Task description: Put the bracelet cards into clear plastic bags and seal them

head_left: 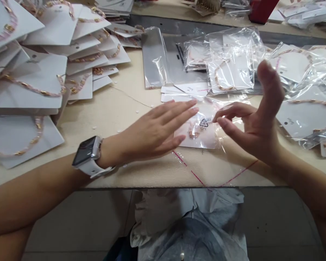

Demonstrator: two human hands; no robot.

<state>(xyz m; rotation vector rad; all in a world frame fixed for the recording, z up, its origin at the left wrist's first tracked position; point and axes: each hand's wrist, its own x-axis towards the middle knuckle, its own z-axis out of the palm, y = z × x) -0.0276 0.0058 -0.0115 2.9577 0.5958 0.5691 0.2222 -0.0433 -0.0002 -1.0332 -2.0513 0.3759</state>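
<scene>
Our grey shirt [187, 239] lies nearest, below the surface [125, 174]. At left, bracelet cards [43, 83] lie piled. Our left hand [152, 132], a watch [87, 152] on its wrist, spreads flat, its fingers [179, 112] nearly together, just beside a clear bag [198, 127] holding a bracelet card. Our right hand [254, 134] curls its fingers [230, 110] at that bag; whether they pinch it, we cannot tell. Further right lie more bagged bracelets [306, 116].

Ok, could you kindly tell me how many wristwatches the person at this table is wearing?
1: a wristwatch with a white strap on the left wrist. The right wrist shows bare, so none seems hidden.
</scene>
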